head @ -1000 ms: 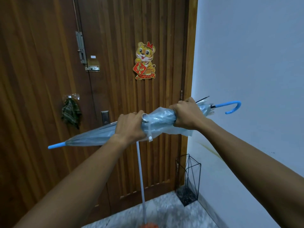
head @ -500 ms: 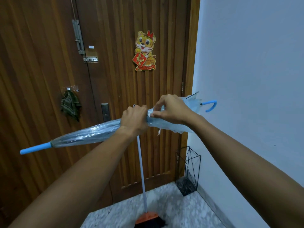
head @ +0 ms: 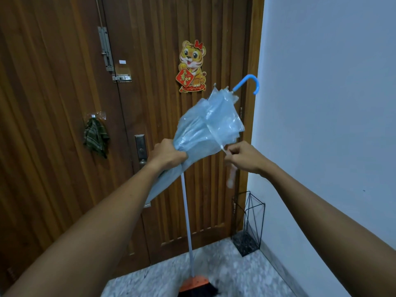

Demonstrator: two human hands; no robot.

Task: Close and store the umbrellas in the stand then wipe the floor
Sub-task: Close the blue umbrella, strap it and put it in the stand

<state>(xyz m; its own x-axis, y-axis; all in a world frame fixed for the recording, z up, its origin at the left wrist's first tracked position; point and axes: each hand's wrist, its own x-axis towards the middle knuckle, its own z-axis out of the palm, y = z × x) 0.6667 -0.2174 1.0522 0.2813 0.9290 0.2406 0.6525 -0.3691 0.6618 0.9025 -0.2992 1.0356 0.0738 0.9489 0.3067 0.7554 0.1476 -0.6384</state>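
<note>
A folded clear-blue umbrella [head: 212,125] with a curved blue handle [head: 249,82] tilts up to the right in front of the door. My left hand [head: 169,154] is clenched around its bunched canopy at mid-length, and the lower part runs down behind my left forearm. My right hand [head: 243,157] pinches the umbrella's thin closing strap [head: 216,139], pulled away from the canopy to the right. A black wire umbrella stand [head: 249,224] sits on the floor in the corner between door and wall, with nothing seen inside it.
A broom with a white pole [head: 187,219] and orange head [head: 194,285] leans against the wooden door [head: 64,103]. A checked cloth [head: 95,136] hangs from a hook on the door. The white wall [head: 332,103] is at the right; speckled floor [head: 235,275] lies below.
The umbrella swung from nearly level to steeply tilted, handle up. My right hand left the canopy and now pulls the strap out to the right. The camera dipped, showing more floor.
</note>
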